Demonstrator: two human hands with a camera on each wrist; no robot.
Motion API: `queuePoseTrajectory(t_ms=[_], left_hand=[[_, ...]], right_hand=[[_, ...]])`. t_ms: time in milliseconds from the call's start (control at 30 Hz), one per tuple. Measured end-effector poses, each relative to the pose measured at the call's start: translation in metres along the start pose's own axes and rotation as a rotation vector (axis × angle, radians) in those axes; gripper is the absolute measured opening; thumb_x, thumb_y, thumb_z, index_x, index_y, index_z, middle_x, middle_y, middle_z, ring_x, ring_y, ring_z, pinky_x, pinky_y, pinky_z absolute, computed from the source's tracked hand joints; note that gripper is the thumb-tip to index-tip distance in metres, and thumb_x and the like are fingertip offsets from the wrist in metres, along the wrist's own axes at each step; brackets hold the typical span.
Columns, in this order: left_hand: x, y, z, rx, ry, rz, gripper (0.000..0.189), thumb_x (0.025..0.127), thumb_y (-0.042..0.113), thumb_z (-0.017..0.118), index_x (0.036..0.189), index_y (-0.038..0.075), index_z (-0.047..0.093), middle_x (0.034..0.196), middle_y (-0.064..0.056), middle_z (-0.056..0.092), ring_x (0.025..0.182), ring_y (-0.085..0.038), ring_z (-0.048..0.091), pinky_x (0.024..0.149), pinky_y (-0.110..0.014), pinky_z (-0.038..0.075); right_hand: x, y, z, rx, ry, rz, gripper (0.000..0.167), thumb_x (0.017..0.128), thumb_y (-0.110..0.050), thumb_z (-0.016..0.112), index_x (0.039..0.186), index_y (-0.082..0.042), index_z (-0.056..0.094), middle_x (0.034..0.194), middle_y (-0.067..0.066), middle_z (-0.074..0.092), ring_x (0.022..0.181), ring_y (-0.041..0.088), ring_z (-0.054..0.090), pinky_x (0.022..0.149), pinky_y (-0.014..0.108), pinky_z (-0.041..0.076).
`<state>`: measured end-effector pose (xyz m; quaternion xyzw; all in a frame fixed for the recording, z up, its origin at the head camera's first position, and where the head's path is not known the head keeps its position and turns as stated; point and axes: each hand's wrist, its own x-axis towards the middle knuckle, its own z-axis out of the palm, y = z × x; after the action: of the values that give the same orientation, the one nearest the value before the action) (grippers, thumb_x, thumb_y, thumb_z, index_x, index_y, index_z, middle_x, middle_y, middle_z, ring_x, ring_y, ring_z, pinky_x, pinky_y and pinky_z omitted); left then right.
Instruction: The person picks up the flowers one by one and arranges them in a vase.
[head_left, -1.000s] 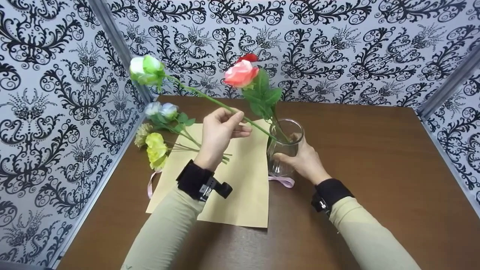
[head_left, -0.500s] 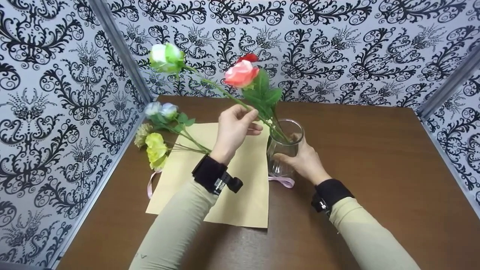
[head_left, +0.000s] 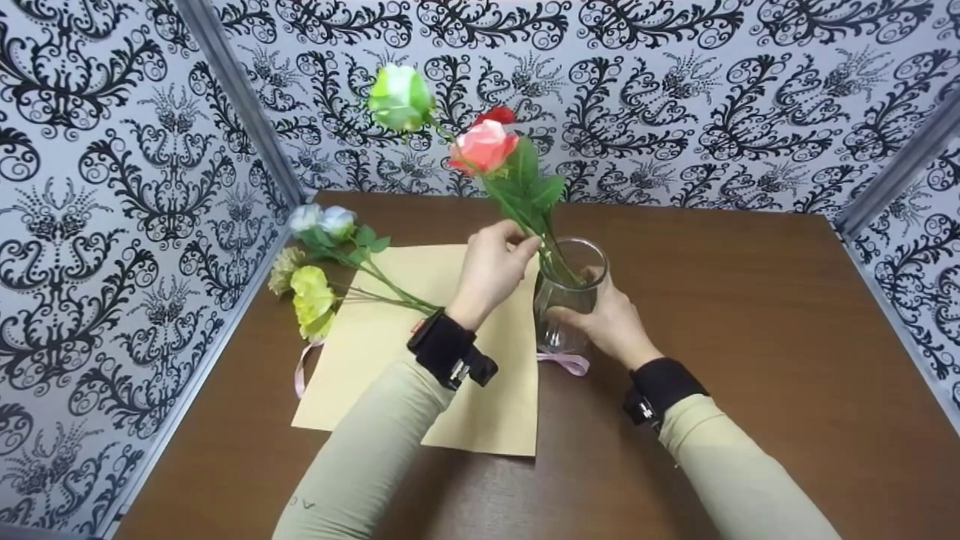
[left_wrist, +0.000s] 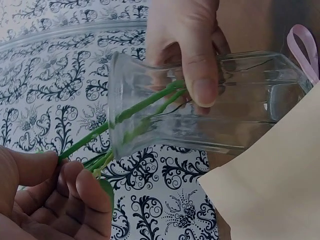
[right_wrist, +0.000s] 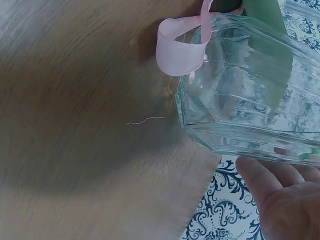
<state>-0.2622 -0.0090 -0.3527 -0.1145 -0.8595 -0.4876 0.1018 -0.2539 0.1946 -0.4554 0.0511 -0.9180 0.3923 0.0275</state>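
Note:
My left hand (head_left: 495, 266) pinches the stem of a green-and-white rose (head_left: 401, 97) between thumb and fingers, just outside the mouth of a clear glass vase (head_left: 559, 301). In the left wrist view, that green stem (left_wrist: 142, 106) slants past the rim into the vase's neck. Around the vase's side, my right hand (head_left: 615, 319) keeps a grip, thumb toward the front. A pink-and-white rose (head_left: 484, 146) with green leaves leans left out of the vase, a red bloom (head_left: 496, 117) partly hidden behind it. A pink ribbon (head_left: 566, 364) lies at the vase's base.
Beige paper (head_left: 491, 405) lies left of the vase on the brown table (head_left: 757, 337). Pale blue roses (head_left: 337, 223), a yellow flower (head_left: 313, 300) and a beige flower (head_left: 285, 270) lie at its left edge, stems across it. Patterned walls (head_left: 675, 112) stand behind and beside the table.
My left hand has moved right toward the vase, and the green-and-white rose has swung up and right. Its stem now reaches further into the vase. My right hand stays on the vase.

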Motion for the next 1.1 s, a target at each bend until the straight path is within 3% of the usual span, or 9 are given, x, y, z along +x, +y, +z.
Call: queuePoseTrajectory(t_ms=[133,300,533,733,967,1100], left_hand=[[0.000,-0.002,0.006,0.100,-0.007,0.019,0.015,0.097,0.020,0.070,0.093,0.006,0.074,0.087,-0.006,0.074,0.074,-0.016,0.064,0.072,-0.029,0.052],[-0.001,-0.004,0.011,0.126,-0.036,0.003,0.014,0.097,0.019,0.069,0.095,0.006,0.073,0.090,-0.006,0.075,0.084,-0.021,0.068,0.081,-0.034,0.054],[-0.003,-0.007,0.020,0.149,-0.022,-0.010,0.010,0.096,0.016,0.067,0.099,0.006,0.068,0.085,-0.003,0.067,0.075,-0.017,0.061,0.069,-0.031,0.052],[-0.003,-0.008,0.026,0.163,-0.026,-0.032,0.020,0.096,0.016,0.068,0.110,0.007,0.058,0.081,0.001,0.058,0.070,-0.014,0.056,0.060,-0.028,0.046],[-0.002,-0.009,0.028,0.063,-0.043,-0.037,0.015,0.100,0.020,0.062,0.104,0.006,0.065,0.084,-0.004,0.064,0.075,-0.016,0.060,0.068,-0.031,0.051],[-0.002,-0.008,0.026,0.100,-0.033,-0.075,0.025,0.105,0.030,0.053,0.096,0.009,0.065,0.086,-0.004,0.065,0.080,-0.021,0.062,0.076,-0.040,0.053]], right_hand=[[0.000,0.001,0.000,0.004,0.001,0.003,0.097,0.078,-0.056,0.084,0.147,-0.006,0.038,0.137,0.025,0.060,0.125,0.046,0.057,0.104,0.058,0.045],[0.000,0.001,0.001,0.008,0.002,-0.002,0.098,0.078,-0.057,0.084,0.148,-0.006,0.037,0.138,0.024,0.059,0.125,0.046,0.057,0.104,0.058,0.045],[0.000,0.000,0.002,0.007,0.003,-0.013,0.095,0.079,-0.055,0.083,0.147,-0.006,0.038,0.137,0.023,0.060,0.124,0.044,0.058,0.104,0.058,0.045],[-0.001,-0.001,0.001,0.007,0.000,0.000,0.094,0.079,-0.055,0.084,0.146,-0.007,0.038,0.137,0.023,0.061,0.124,0.044,0.059,0.104,0.058,0.046],[-0.001,0.000,0.001,0.013,-0.009,-0.010,0.094,0.081,-0.054,0.083,0.149,-0.007,0.038,0.142,0.022,0.057,0.129,0.043,0.055,0.106,0.059,0.044],[-0.001,0.001,0.001,0.019,-0.008,-0.003,0.094,0.080,-0.054,0.083,0.148,-0.007,0.038,0.141,0.022,0.058,0.129,0.043,0.055,0.107,0.058,0.044]])
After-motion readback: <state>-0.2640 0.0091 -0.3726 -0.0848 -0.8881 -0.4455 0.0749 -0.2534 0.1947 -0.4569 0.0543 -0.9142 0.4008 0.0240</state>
